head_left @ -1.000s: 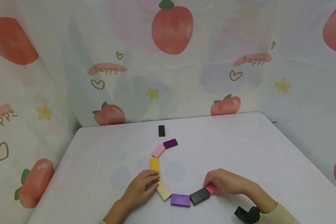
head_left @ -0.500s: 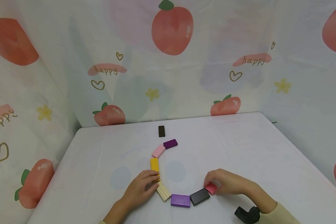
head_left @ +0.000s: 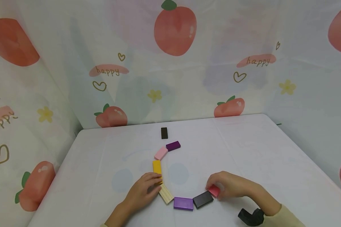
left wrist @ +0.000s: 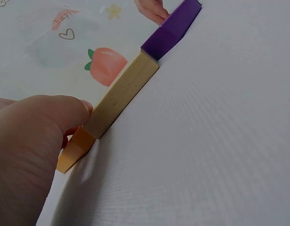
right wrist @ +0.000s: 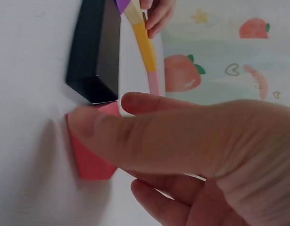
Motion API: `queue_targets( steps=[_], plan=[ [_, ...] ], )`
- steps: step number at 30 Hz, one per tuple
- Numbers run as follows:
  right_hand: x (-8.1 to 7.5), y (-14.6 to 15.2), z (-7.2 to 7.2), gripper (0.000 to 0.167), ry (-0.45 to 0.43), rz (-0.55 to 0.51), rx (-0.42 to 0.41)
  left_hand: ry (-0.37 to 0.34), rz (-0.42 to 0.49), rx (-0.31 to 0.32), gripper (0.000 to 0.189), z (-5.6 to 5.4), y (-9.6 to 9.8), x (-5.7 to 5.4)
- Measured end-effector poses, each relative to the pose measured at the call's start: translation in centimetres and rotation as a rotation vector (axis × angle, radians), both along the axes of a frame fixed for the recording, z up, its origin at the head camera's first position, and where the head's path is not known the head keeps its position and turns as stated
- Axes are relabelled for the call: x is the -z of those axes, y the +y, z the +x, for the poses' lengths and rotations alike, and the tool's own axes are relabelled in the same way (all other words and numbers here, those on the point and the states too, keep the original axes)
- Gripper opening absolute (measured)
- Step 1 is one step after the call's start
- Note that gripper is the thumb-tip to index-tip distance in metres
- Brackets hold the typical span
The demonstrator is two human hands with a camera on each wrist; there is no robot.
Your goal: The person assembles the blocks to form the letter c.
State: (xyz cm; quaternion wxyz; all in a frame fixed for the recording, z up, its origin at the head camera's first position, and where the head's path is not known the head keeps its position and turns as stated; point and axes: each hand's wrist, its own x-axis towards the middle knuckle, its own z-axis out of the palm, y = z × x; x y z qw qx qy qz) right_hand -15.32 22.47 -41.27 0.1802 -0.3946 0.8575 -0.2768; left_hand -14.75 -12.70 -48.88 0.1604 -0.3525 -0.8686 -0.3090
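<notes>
My right hand pinches a red block at the right end of a curved row of blocks. In the right wrist view the thumb lies across the red block, whose end meets a black block. My left hand rests at the joint between a yellow block and a plain wooden block. Its fingers lie over the yellow block's near end. In the left wrist view the thumb tip touches the wooden block's upper edge. A purple block lies between the wooden and black ones.
Farther back, a pink block and a dark purple block continue the row. Another black block stands apart near the table's back edge. A fruit-print cloth hangs behind the white table. A black device sits by the right sleeve.
The right hand's fingertips have shifted very slightly left at the red block. The left hand and the other blocks hold their places.
</notes>
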Motion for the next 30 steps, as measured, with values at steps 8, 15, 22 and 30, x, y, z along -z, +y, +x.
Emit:
queue_targets(
  steps=[8, 15, 22, 30],
  plan=[
    [-4.1, -1.0, -2.2, 0.034, 0.100, 0.067, 0.053, -0.019, 0.005, -0.021, 0.024, 0.0, 0.1, 0.0],
    [-6.3, -3.2, -4.7, 0.038, 0.194, 0.034, 0.034, 0.029, 0.011, 0.012, 0.023, -0.1, -0.1, 0.0],
    [-6.6, -6.2, -8.1, 0.037, 0.213, 0.088, 0.043, 0.034, 0.014, 0.003, 0.023, -0.3, -0.4, -0.1],
    [-6.0, -9.4, -11.7, 0.035, 0.238, 0.104, 0.079, 0.053, 0.044, 0.020, 0.023, -0.4, -0.4, 0.3]
  ],
)
